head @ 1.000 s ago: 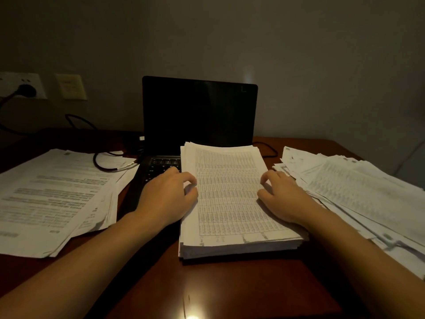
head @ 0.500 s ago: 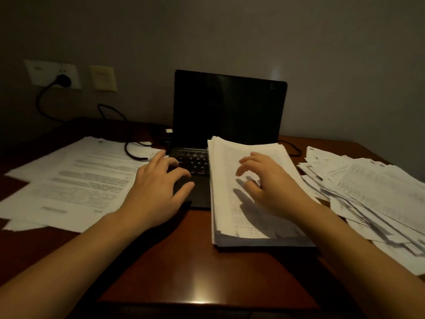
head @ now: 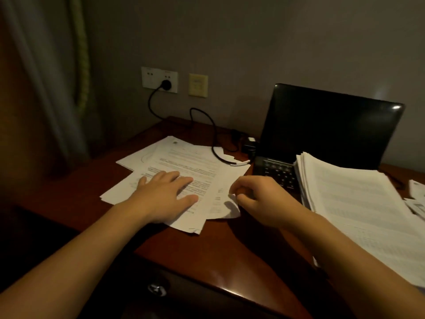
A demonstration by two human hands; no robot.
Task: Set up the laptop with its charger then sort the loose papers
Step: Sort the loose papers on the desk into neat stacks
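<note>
Presently, as found on the desk (head: 207, 256):

Laptop (head: 326, 127): open at the back right, screen dark, keyboard partly covered.

Charger cable (head: 215, 143): runs from a plug in the wall socket (head: 161, 79) down across the desk to the laptop's left side. Judged from that run, the charger half of the task looks done, though the joint itself is too dim to confirm.

Loose papers (head: 184, 162): a fanned spread of printed sheets left of the laptop, with the cable lying over their far edge.

Left hand (head: 164, 196): laid flat on the spread, fingers straight, gripping nothing. It likely serves as a weight, so the lower sheets do not slide.

Right hand (head: 262, 199): thumb and forefinger nipped together on the near right corner of the spread, which curls up off the desk — apparently to peel sheets free for sorting.

Thick stack (head: 349, 199): a squared pile to the right, its far left corner resting over the keyboard — probably a sorted pile, kept apart from the loose papers.
</note>
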